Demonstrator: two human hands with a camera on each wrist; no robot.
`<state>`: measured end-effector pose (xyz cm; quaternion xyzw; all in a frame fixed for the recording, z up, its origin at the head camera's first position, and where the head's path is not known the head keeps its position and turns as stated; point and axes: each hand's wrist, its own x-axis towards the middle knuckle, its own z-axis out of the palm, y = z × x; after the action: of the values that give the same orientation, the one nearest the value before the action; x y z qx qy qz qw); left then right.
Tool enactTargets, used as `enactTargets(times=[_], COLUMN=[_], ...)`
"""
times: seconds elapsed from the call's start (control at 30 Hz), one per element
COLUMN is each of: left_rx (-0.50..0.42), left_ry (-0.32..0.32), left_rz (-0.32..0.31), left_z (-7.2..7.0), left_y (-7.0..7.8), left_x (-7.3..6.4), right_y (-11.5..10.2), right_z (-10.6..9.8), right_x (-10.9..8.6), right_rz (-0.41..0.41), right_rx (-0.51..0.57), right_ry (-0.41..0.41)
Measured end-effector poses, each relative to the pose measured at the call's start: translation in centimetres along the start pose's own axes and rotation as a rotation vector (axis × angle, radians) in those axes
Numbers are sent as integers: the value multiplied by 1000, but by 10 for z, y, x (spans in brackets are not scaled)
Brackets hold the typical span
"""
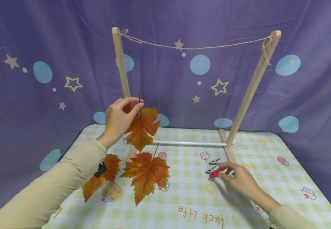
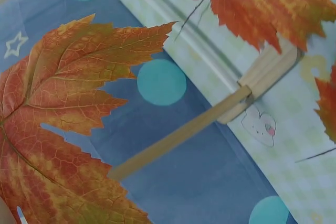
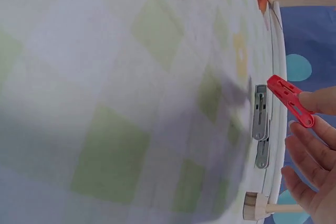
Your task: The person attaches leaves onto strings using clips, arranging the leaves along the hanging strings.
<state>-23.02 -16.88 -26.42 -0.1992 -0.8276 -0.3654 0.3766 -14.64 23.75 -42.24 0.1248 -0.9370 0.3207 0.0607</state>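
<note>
My left hand (image 1: 120, 118) pinches the dark stem of an orange-red maple-like leaf (image 1: 143, 128), which hangs below the fingertips in front of the left post. The same leaf (image 2: 58, 114) fills the left side of the left wrist view. Between thumb and fingers, my right hand (image 1: 241, 178) grips a red clothespin (image 1: 215, 172) low over the table. Right beside it, two grey clothespins (image 3: 260, 111) lie on the cloth. A second leaf (image 1: 147, 175) lies on the table below the held one. Farther left, another leaf (image 1: 111, 167) is partly hidden by the left sleeve.
A wooden frame stands at the back, with a left post (image 1: 120, 63), a right post (image 1: 252, 89) and a white rod (image 1: 191, 143) low between them. Twine (image 1: 194, 48) sags between the post tops. A checked cloth (image 1: 191, 190) covers the table; a purple curtain (image 1: 159, 19) hangs behind.
</note>
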Motion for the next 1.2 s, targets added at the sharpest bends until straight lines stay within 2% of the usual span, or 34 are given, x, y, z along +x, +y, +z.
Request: enactTargets(times=[0.23, 0.57, 0.8, 1.03, 1.2], left_rx=[17, 53, 71, -3, -37], left_ry=[-2, 20, 7, -40, -36], left_rz=[-3, -44, -78, -115, -137], left_z=[0, 0, -4, -7, -11], left_y=[-5, -6, -4, -2, 3], left_x=[16, 40, 56, 71, 82], right_y=[-7, -17, -31, -44, -58], right_z=[0, 1, -1, -4, -7], right_x=[2, 9, 15, 24, 34], right_rz=[-53, -131, -124, -161, -180], right_rx=[9, 38, 75, 109, 142], right_ry=[28, 64, 47, 66, 85])
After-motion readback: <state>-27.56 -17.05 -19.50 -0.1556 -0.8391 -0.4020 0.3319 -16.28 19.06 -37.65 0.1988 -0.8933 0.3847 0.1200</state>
